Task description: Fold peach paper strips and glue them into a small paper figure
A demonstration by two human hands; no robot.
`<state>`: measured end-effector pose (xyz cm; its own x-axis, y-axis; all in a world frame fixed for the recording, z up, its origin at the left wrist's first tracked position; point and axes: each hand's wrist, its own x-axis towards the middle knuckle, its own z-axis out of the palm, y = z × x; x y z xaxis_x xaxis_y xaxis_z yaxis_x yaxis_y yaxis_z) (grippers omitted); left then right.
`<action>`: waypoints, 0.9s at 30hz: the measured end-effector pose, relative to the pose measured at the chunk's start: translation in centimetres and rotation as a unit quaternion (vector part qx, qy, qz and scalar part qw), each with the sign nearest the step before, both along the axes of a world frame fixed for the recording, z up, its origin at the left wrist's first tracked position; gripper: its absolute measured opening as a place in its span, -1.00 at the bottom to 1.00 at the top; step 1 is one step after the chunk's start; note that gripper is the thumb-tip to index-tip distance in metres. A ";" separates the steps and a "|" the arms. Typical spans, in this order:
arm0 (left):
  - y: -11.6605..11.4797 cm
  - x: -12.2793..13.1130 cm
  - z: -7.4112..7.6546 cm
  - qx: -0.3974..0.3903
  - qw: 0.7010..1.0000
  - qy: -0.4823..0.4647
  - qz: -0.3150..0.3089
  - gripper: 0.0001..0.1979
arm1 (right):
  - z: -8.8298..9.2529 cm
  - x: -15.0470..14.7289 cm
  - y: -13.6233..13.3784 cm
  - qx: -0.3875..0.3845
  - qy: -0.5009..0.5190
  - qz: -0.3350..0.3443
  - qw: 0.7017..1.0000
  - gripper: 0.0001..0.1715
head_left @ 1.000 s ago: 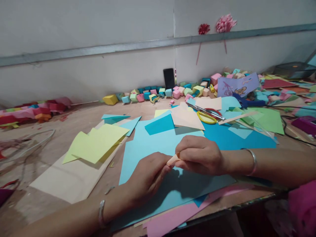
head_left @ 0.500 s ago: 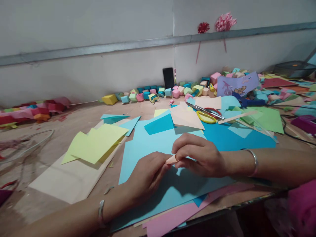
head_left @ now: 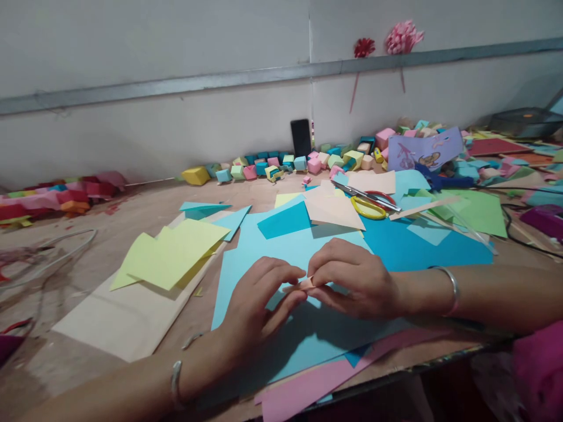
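A small folded piece of peach paper (head_left: 305, 284) is pinched between the thumb and fingers of my right hand (head_left: 352, 278). My left hand (head_left: 259, 299) is at its left end, thumb and forefinger parted around it; the thumb tip is close against the paper, and whether it touches I cannot tell. Under both hands lies a large light blue sheet (head_left: 246, 246). Just beyond them, a darker blue paper piece (head_left: 284, 220) and a flat peach sheet (head_left: 334, 210) rest on it. Scissors (head_left: 368, 206) with yellow and red handles lie behind my right hand.
Yellow sheets (head_left: 180, 255) lie over a pale sheet (head_left: 109, 322) at left. Pink paper (head_left: 303, 384) lies along the near table edge. Small paper boxes (head_left: 261, 169) line the wall around an upright phone (head_left: 301, 138). A purple card (head_left: 424, 150) stands back right.
My left thumb and forefinger have parted from their pinch on the peach paper, the forefinger rising. My right hand keeps its hold in nearly the same place.
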<state>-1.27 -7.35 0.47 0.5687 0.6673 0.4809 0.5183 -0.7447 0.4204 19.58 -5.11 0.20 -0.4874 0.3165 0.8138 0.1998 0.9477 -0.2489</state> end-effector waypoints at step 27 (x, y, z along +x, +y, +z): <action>0.2 0.1 0.6 -0.022 0.992 -0.114 -0.040 -0.91 | -0.3 0.2 -0.4 -0.026 -0.008 0.002 1.000 -0.92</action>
<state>-1.18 -7.12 1.07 0.5004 0.6484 0.5737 0.3471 -0.7573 0.5531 19.76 -5.54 -0.07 -0.5015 0.3561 0.7885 0.1995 0.9344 -0.2951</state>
